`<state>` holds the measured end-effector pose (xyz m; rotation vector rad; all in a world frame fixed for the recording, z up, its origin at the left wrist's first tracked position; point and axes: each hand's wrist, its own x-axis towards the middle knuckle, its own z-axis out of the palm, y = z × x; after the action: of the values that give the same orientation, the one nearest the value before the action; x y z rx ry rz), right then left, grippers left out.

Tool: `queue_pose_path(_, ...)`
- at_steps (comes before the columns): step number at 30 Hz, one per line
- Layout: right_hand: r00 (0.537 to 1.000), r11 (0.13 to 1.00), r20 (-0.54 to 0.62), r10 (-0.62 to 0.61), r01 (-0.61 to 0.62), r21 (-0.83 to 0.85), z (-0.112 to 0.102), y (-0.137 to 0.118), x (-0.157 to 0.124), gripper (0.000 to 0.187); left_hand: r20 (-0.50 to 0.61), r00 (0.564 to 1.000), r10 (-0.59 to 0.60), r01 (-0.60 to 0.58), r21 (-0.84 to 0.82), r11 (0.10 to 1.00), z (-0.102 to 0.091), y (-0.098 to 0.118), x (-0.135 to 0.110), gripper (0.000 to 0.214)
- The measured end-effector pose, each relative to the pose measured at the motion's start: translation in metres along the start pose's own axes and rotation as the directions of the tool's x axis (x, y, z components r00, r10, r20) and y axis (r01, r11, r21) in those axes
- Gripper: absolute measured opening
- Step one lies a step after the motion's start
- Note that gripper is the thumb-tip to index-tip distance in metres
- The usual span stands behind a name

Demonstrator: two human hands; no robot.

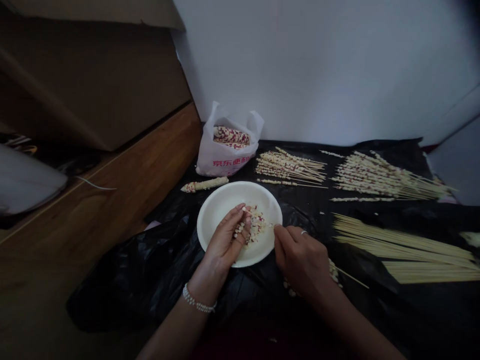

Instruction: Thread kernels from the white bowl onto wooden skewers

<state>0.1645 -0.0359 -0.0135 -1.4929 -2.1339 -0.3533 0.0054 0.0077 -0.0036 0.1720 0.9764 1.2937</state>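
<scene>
My left hand [230, 232] is over a white bowl [210, 235], its fingers curled around loose corn kernels [239, 230]. A pale kernel [244, 209] shows at its thumb and fingertips. More white and dark red kernels [258, 222] lie in the bowl beneath. At the bowl's right rim, my right hand [302, 252] is closed in a pinch on what looks like a thin bamboo skewer [354, 279]; most of it is hidden behind the hand, and its far end shows past the knuckles. Kernels [333, 272] show beside and below this hand, partly covered.
Black plastic sheeting [135, 280] covers the work surface. Behind the bowl are a partly stripped corn cob [204, 184] and a white plastic bag [225, 157] with speckled cobs [232, 135]. To the right lie kernel-threaded skewers [288, 167], a larger pile [375, 175] and bare skewers [405, 245].
</scene>
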Motion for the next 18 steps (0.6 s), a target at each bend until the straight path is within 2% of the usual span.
queue_pose_path(10,0.998,0.999,-0.052,-0.019,0.021,0.032,-0.0016,-0.0001,0.0001,0.018,0.005,1.0,0.001,-0.001,-0.034,0.999,-0.003,-0.001,0.0023,0.018)
queue_pose_path(18,0.999,1.0,-0.031,-0.006,0.006,0.016,-0.0026,-0.0003,-0.0001,0.017,0.0,0.999,-0.038,0.038,-0.039,0.998,-0.0017,-0.0004,0.0007,0.022)
